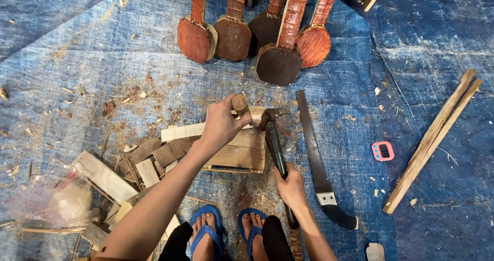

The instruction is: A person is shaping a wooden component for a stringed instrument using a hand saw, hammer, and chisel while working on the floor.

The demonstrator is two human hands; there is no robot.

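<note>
My left hand [222, 123] grips a round wooden-handled tool [240, 104], held upright on a flat wooden block [242, 150] that lies on the blue tarp. In my right hand [291, 186] is the dark handle of a claw hammer [273, 137], whose metal head sits just right of the wooden handle, about level with its top. Both hands are closed around what they hold. My feet in blue sandals [226, 232] rest just below the block.
A hand saw [314, 155] lies right of the hammer. Several reddish paddle-shaped wooden pieces [278, 60] stand at the top. Wood offcuts [128, 173] and shavings litter the left. Two long sticks [435, 137] and a small pink device [383, 151] lie right. A plastic bag [51, 196] sits at far left.
</note>
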